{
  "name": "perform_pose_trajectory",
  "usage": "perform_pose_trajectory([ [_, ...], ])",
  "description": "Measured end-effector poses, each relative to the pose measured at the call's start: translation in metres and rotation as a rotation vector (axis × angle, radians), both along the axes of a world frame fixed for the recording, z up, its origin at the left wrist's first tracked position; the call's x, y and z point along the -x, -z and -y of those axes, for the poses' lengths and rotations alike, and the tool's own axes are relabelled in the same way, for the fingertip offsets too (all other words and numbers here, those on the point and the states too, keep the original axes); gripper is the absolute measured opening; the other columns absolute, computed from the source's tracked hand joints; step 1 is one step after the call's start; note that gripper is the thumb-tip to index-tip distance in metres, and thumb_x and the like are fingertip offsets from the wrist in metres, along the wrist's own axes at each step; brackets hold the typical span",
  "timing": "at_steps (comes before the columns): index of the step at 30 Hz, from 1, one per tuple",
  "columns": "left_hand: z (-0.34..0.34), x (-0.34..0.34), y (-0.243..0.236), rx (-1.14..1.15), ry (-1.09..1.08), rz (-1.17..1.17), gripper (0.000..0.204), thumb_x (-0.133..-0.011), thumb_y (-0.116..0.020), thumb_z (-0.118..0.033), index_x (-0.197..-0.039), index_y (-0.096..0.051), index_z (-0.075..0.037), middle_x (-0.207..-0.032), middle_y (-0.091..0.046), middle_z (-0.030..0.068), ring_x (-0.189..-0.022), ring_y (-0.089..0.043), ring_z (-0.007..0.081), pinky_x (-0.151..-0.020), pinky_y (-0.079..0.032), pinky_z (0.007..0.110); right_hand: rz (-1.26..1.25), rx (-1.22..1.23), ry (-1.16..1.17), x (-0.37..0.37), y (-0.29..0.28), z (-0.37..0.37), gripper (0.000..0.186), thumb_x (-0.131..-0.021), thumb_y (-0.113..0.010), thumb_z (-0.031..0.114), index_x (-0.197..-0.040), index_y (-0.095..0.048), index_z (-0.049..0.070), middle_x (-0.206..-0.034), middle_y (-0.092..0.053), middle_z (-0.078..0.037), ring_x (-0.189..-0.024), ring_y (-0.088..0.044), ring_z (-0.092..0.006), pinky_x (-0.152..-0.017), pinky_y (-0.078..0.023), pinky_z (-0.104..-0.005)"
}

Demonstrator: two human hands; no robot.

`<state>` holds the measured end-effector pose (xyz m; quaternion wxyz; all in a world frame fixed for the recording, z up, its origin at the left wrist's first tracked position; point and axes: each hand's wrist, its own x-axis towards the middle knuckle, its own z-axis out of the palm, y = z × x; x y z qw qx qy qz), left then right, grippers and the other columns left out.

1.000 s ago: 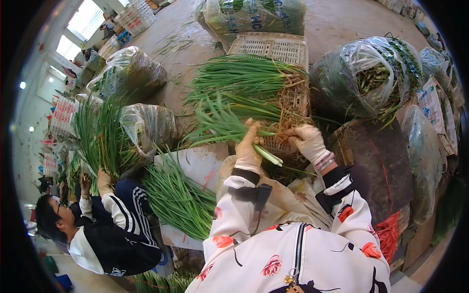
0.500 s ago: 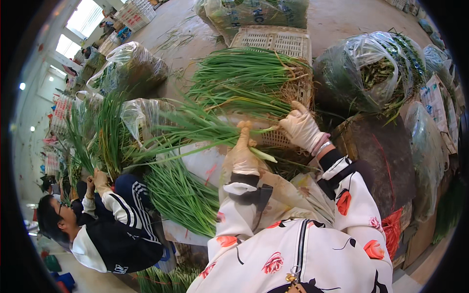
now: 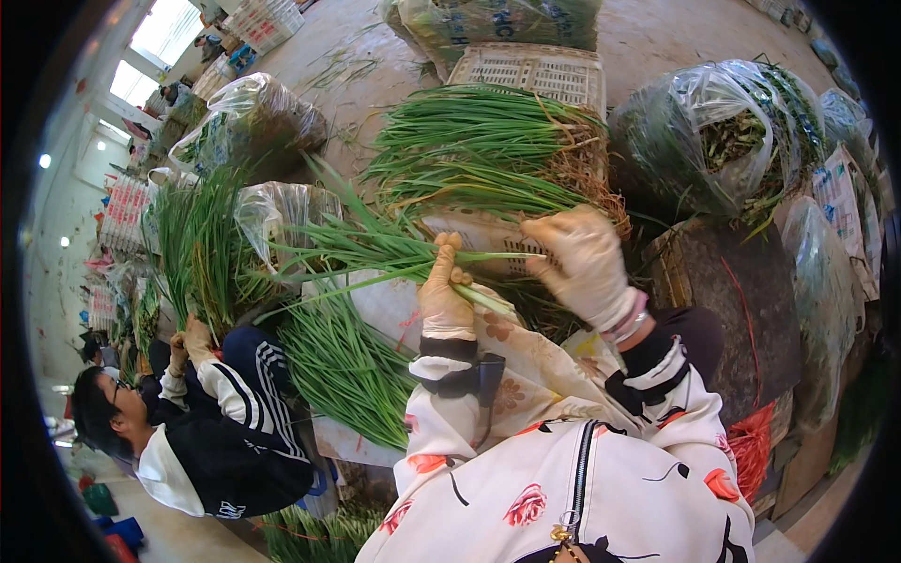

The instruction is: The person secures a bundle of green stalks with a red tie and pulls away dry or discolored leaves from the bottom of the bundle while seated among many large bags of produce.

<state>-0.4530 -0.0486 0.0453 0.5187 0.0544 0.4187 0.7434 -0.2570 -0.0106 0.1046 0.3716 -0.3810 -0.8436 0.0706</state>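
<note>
My left hand (image 3: 447, 293), in a soiled pale glove, is closed around a few green onion stalks (image 3: 375, 246), leaves pointing left and pale stems to the right. My gloved right hand (image 3: 574, 265) is beside the right end of these stalks, partly smeared by motion, so its grip is unclear. Above both hands, a heap of green onions (image 3: 460, 131) with brown roots lies on a white plastic crate (image 3: 516, 64). Below left of my left hand, loose green stalks (image 3: 338, 371) lie over a pale board (image 3: 380, 324). A patterned cloth (image 3: 507, 361) covers my lap.
A co-worker (image 3: 216, 460) sits at left holding upright onion bunches (image 3: 202, 253). Stuffed plastic bags (image 3: 253, 127) stand at back left, and another (image 3: 699, 150) at right. A dark board (image 3: 723, 310), a limp bag (image 3: 812, 291) and red twine (image 3: 755, 450) are at my right.
My left hand and its stalks have shifted left. My right hand rose from beside the stalk ends, then swung down and left toward them. The co-worker's bunch moved slightly.
</note>
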Motion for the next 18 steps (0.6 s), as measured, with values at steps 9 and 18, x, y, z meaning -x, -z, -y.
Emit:
perform_pose_trajectory([
  [9,0.007,-0.026,-0.01,0.072,0.224,-0.185,0.026,-0.088,-0.062,-0.009,-0.113,-0.059,-0.004,-0.1,-0.066,0.007,-0.055,-0.045,0.0048,-0.051,-0.039,0.019,-0.205,0.421,-0.147,0.026,0.037,-0.004,0.019,-0.08,-0.068,0.01,-0.098,-0.065,0.003,-0.083,-0.065,-0.011,-0.084,-0.063,-0.0214,-0.077,-0.048,-0.0313],
  [18,0.007,-0.026,-0.013,0.107,0.201,-0.166,0.024,-0.087,-0.064,-0.013,-0.11,-0.061,-0.006,-0.1,-0.066,0.0044,-0.056,-0.044,0.0051,-0.052,-0.038,0.019,-1.508,0.751,-0.813,-0.078,0.015,-0.035,0.032,-0.096,-0.049,0.028,-0.075,-0.058,0.005,-0.078,-0.061,-0.008,-0.08,-0.058,-0.0223,-0.082,-0.045,-0.0393],
])
